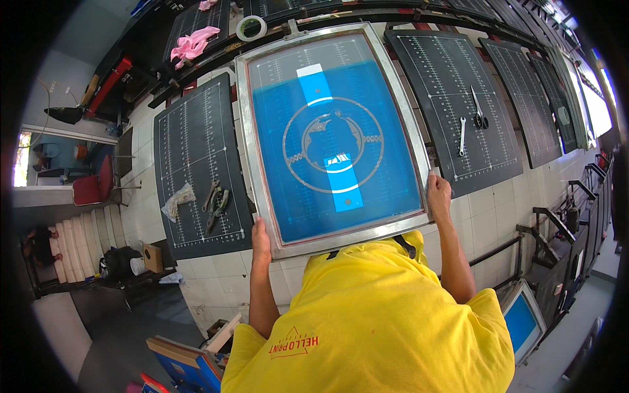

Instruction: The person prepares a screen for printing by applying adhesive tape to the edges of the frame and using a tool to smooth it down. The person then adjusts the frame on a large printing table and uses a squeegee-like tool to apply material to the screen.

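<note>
A silk-screen printing frame (262,177) with a metal border and blue-coated mesh lies in front of me, tilted slightly. The mesh carries a ring-shaped design with a figure inside, and two white strips (346,196) show through it. At the frame's near left corner, my left hand (261,242) is closed on the metal edge, its fingers partly hidden. My right hand (439,193) grips the right side near the other close corner, thumb along the edge. The frame's far end meets a metal clamp (293,27).
Dark gridded boards flank the frame. The left board (190,137) bears a clear plastic bag (178,201) and hand tools (216,208); the right board (445,85) holds scissors (479,111) and a wrench (462,136). Behind are a tape roll (263,28) and pink cloth (194,44).
</note>
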`<action>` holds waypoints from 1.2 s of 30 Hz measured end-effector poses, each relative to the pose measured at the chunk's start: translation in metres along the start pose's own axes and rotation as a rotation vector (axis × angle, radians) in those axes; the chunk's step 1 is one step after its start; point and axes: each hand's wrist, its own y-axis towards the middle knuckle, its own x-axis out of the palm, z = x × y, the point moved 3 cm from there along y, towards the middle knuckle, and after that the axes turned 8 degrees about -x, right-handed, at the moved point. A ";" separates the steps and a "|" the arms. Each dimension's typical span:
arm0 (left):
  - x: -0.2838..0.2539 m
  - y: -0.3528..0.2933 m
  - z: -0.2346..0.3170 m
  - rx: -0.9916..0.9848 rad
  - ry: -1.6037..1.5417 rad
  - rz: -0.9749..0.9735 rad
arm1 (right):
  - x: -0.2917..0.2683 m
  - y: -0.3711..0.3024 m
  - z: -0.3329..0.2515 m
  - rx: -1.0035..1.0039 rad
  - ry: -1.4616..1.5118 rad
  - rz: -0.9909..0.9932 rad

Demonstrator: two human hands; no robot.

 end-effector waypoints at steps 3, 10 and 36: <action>0.002 0.000 0.000 0.004 -0.003 -0.009 | 0.000 0.000 -0.001 -0.004 0.001 0.015; 0.004 -0.002 0.004 0.025 0.006 0.003 | 0.001 -0.002 -0.001 -0.004 0.027 0.074; 0.006 -0.013 0.009 -0.010 -0.025 0.068 | 0.021 0.054 -0.019 -0.042 0.013 -0.056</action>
